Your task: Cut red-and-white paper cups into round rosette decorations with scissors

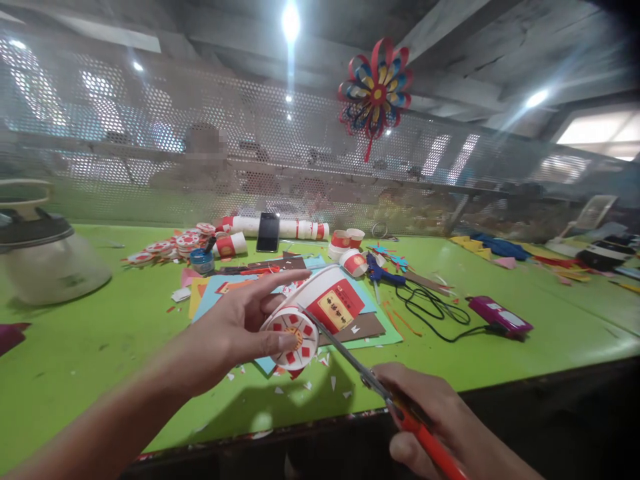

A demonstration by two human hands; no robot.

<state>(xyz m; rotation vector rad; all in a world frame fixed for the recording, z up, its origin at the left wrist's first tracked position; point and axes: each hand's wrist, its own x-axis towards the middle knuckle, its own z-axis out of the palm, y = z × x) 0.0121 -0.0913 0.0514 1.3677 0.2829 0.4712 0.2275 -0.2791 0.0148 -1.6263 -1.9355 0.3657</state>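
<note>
Mid-frame, the left hand [240,327] pinches a paper cup [327,293]; lower right, the right hand [433,403] has its grip wrapped round scissors [368,378] (blades against the cup!).

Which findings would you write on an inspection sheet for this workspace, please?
Surface: glossy green tabletop, with small white paper scraps.
Work items: white paper cup with red label; red-handled metal scissors, blades at the cup.
Clutter: flat coloured paper sheets, black smartphone, short red-and-white paper cups.
Hands: left hand holds the cup; right hand grips the scissors.
Cables: black cable, loosely looped, between blue glue gun and purple rectangular box.
Surroundings: grey perforated screen; multicoloured looped ornament, high up.
</note>
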